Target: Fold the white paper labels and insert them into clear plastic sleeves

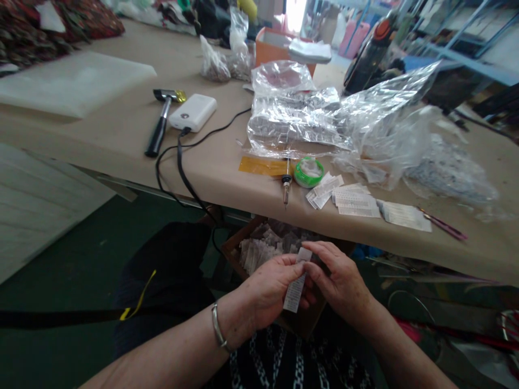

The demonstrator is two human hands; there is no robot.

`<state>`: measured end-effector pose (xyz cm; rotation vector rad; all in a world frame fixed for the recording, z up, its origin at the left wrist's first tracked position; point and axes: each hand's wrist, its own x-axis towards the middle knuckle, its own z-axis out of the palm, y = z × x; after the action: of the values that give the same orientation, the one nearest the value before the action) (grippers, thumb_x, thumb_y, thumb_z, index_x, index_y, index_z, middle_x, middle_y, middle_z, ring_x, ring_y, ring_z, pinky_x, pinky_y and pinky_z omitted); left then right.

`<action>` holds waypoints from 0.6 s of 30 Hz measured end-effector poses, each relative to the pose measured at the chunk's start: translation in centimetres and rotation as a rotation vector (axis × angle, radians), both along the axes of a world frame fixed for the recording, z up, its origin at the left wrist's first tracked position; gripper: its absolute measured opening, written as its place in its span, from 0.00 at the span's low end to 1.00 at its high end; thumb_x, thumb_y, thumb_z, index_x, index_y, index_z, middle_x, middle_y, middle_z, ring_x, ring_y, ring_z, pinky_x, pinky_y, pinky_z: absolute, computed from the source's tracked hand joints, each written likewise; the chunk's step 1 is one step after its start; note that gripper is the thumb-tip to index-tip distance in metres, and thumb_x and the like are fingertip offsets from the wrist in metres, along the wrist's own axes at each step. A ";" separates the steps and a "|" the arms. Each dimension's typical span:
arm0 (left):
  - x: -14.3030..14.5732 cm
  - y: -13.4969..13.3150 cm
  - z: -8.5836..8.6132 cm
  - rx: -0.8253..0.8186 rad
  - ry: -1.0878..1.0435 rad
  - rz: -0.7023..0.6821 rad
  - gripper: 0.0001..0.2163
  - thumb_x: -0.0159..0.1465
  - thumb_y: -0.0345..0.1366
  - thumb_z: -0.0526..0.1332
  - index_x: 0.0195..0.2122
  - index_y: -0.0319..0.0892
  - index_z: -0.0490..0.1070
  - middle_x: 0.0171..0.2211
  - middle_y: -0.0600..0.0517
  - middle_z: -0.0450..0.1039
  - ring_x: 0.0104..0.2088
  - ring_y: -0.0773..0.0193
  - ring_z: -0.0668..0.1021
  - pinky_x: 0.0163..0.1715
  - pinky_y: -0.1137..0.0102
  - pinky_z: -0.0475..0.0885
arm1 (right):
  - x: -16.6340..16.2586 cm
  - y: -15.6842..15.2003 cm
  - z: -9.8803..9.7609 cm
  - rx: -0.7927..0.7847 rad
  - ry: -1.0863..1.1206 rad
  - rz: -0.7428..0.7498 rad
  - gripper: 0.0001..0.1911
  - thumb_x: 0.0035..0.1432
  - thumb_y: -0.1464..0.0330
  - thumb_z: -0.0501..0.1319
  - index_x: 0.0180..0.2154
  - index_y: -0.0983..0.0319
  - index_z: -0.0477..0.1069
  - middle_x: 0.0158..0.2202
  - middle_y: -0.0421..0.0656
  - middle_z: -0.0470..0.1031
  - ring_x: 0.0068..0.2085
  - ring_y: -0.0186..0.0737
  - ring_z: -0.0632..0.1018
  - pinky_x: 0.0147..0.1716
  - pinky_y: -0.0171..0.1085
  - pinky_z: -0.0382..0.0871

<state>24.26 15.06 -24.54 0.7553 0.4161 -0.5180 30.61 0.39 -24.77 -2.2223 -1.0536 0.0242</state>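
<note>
Both hands, half-curled, apparently pinch a printed white strip slanting between them.

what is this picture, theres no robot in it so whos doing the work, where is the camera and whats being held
There is no machine here: the grip is simply a person's two bare hands. The single picture comes from a camera worn on that person's head, looking forward and down.

The left hand holds a narrow printed strip. The right hand is at its upper end; whether it pinches the strip too is unclear. Below them is an open box of pale pieces.

On the table lie a hammer, a white device with a cable, clear plastic, a round green container, stacks of printed strips and tweezers.
</note>
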 end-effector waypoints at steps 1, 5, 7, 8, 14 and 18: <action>0.0 0.0 0.0 0.006 0.007 0.012 0.07 0.56 0.36 0.62 0.30 0.36 0.69 0.22 0.52 0.68 0.19 0.69 0.71 0.20 0.74 0.64 | 0.0 0.0 -0.1 0.007 0.035 0.002 0.16 0.60 0.66 0.55 0.50 0.60 0.68 0.45 0.48 0.74 0.47 0.45 0.74 0.46 0.44 0.70; 0.0 0.1 0.2 0.003 0.017 0.038 0.07 0.58 0.36 0.60 0.30 0.37 0.68 0.23 0.53 0.67 0.19 0.70 0.71 0.20 0.74 0.63 | 0.0 0.1 -0.3 0.106 0.302 -0.061 0.19 0.59 0.65 0.56 0.53 0.59 0.64 0.45 0.46 0.74 0.45 0.42 0.75 0.46 0.41 0.69; 0.0 0.3 0.4 0.007 -0.002 0.048 0.07 0.59 0.37 0.59 0.30 0.37 0.67 0.23 0.53 0.66 0.19 0.70 0.71 0.20 0.75 0.63 | 0.3 0.5 -0.3 0.223 0.528 -0.118 0.18 0.59 0.63 0.57 0.50 0.60 0.66 0.40 0.43 0.75 0.40 0.39 0.77 0.41 0.38 0.70; 0.0 0.3 0.5 0.017 -0.012 0.053 0.07 0.59 0.37 0.59 0.30 0.37 0.67 0.23 0.54 0.66 0.19 0.70 0.71 0.20 0.75 0.62 | 0.4 0.8 -0.3 0.282 0.646 -0.139 0.15 0.58 0.63 0.58 0.46 0.60 0.68 0.36 0.42 0.75 0.37 0.38 0.76 0.38 0.36 0.70; -0.2 0.6 0.4 0.094 -0.075 0.087 0.08 0.61 0.38 0.57 0.32 0.37 0.67 0.23 0.53 0.66 0.20 0.70 0.70 0.20 0.75 0.62 | 1.2 2.4 -0.9 0.482 1.078 -0.177 0.10 0.52 0.63 0.64 0.28 0.63 0.69 0.23 0.36 0.70 0.24 0.29 0.70 0.26 0.29 0.64; -0.1 0.8 0.0 0.113 -0.107 0.095 0.11 0.60 0.41 0.58 0.29 0.37 0.66 0.23 0.53 0.66 0.20 0.70 0.70 0.20 0.75 0.63 | 1.2 3.0 -1.2 0.522 1.101 -0.188 0.10 0.50 0.64 0.65 0.26 0.63 0.69 0.21 0.36 0.69 0.22 0.28 0.68 0.24 0.29 0.62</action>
<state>24.14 15.86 -24.53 0.8637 0.3821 -0.3650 31.86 3.39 -25.99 -1.4390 -0.1877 0.7127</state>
